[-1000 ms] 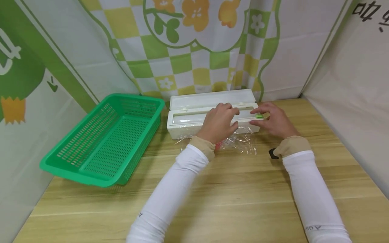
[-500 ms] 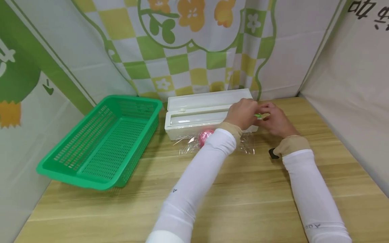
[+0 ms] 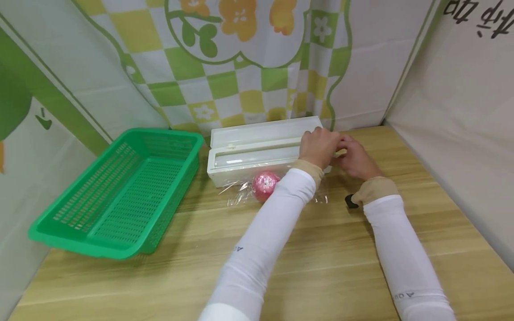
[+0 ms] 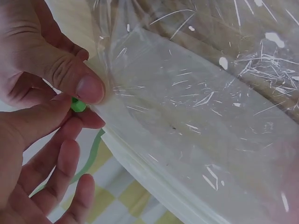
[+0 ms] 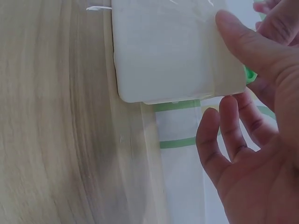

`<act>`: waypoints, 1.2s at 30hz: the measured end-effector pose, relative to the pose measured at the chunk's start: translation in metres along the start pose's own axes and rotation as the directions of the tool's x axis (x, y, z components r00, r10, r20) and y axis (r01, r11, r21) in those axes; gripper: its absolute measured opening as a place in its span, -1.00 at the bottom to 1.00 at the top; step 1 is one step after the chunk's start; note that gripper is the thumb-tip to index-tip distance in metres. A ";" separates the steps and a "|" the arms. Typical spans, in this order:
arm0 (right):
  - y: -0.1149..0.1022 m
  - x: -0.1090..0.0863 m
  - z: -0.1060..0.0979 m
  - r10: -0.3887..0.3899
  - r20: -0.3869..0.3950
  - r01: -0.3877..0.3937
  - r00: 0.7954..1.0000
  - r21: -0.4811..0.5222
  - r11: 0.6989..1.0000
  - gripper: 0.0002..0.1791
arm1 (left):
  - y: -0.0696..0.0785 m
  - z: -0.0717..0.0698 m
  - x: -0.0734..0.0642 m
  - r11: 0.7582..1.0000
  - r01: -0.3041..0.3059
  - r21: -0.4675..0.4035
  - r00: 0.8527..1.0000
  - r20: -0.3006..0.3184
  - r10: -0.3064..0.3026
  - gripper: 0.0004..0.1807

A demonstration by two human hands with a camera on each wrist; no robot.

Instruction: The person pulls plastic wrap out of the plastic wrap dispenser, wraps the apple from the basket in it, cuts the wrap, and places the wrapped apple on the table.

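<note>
Both grip: left hand (image 3: pixel 319 146) the green tab (image 4: pixel 78 106), right hand (image 3: pixel 356 158) the white box (image 3: pixel 253 157) at three o'clock; tab adjustment, seemingly in hand, next wants steadiness

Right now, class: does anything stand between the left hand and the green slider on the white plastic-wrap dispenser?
Nothing visible does: the left hand pinches the green slider. The right hand holds the plastic-wrap dispenser close by, not in between.

The right sleeve (image 3: pixel 401 249) shows an A and blurred letters, the left sleeve (image 3: pixel 267 243) an A, the wall (image 3: pixel 453 89) illegible black characters (image 3: pixel 462 10).
</note>
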State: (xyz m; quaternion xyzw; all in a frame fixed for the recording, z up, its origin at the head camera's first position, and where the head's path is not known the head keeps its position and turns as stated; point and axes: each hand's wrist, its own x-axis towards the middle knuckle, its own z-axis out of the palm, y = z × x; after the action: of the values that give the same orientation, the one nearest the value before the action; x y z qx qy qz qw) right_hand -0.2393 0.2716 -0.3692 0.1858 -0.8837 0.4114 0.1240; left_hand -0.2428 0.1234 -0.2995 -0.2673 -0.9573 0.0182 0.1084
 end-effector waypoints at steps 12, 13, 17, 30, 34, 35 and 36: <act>0.003 0.001 0.002 0.058 0.006 -0.059 0.998 0.030 0.998 -0.76 | 0.003 0.004 0.002 0.999 0.000 0.049 1.000 -0.028 0.001 -0.76; 0.003 0.001 0.002 0.053 0.001 -0.053 0.999 0.023 0.998 -0.76 | 0.003 0.004 0.002 0.999 -0.004 0.049 1.000 -0.027 0.005 -0.76; 0.003 0.002 0.001 0.068 0.007 -0.068 0.998 -0.013 0.998 -0.74 | 0.000 0.003 0.002 0.999 -0.019 0.036 1.000 -0.001 0.019 -0.78; -0.003 0.002 0.002 0.131 0.075 -0.128 0.989 -0.040 0.991 -0.59 | -0.027 0.007 -0.002 0.988 -0.150 -0.048 0.985 0.080 0.153 -0.64; -0.002 0.002 0.002 0.134 0.053 -0.133 0.990 -0.034 0.991 -0.58 | -0.030 0.004 -0.002 0.983 -0.178 -0.037 0.980 0.085 0.181 -0.67; -0.002 0.002 0.002 0.137 0.048 -0.136 0.989 -0.034 0.990 -0.58 | -0.031 0.003 -0.002 0.983 -0.182 -0.028 0.979 0.086 0.183 -0.70; -0.002 0.002 0.002 0.140 0.045 -0.138 0.989 -0.036 0.990 -0.58 | -0.033 0.001 -0.003 0.983 -0.185 -0.019 0.979 0.088 0.186 -0.72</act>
State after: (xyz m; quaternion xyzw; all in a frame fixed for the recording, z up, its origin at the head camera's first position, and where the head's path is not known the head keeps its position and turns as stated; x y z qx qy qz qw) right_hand -0.2410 0.2688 -0.3683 0.1313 -0.9038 0.4001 0.0770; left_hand -0.2575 0.0933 -0.2983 -0.3550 -0.9322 0.0350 0.0619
